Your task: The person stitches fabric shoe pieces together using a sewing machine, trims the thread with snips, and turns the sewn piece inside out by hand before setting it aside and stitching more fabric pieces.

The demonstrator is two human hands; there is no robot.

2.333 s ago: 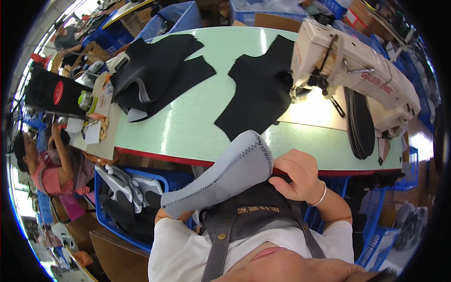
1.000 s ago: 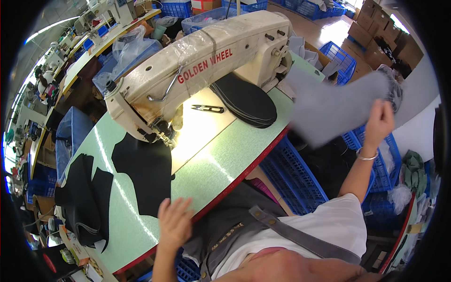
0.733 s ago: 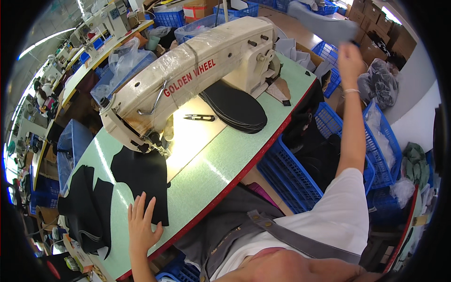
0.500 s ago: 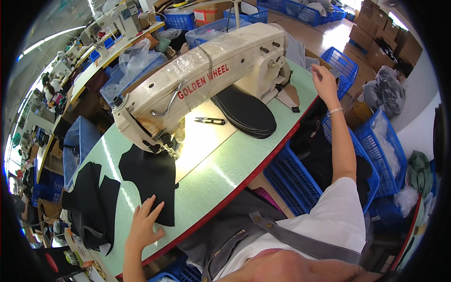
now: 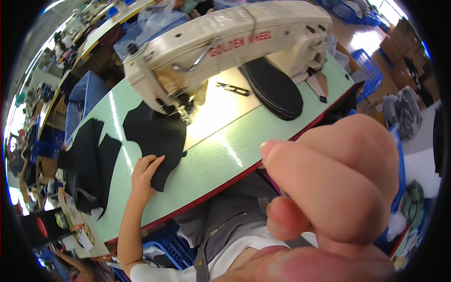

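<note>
A black fabric piece point(image 5: 157, 129) lies on the pale green table, its upper end under the head of a white sewing machine point(image 5: 225, 37). My left hand point(image 5: 145, 175) is at its lower left edge, with bent fingers closed over the fabric; the thumb is mostly hidden. My right hand point(image 5: 336, 178) is raised very close to the camera, its fingers curled in, and I see nothing in it. Small black thread snips point(image 5: 232, 89) lie on the lit plate beside the needle area. A stack of rounded black pieces point(image 5: 275, 91) sits under the machine's arm.
More dark fabric pieces point(image 5: 87, 164) are piled at the table's left. The red table edge point(image 5: 202, 199) runs in front of me. Blue crates point(image 5: 366, 73) stand beyond the right end. Another person's arm point(image 5: 70, 263) shows at the lower left.
My right hand has come up from the table's far right to close before the camera, fingers curling. My left hand has closed from spread fingers onto the fabric, whose lower end has shifted. The view has tilted.
</note>
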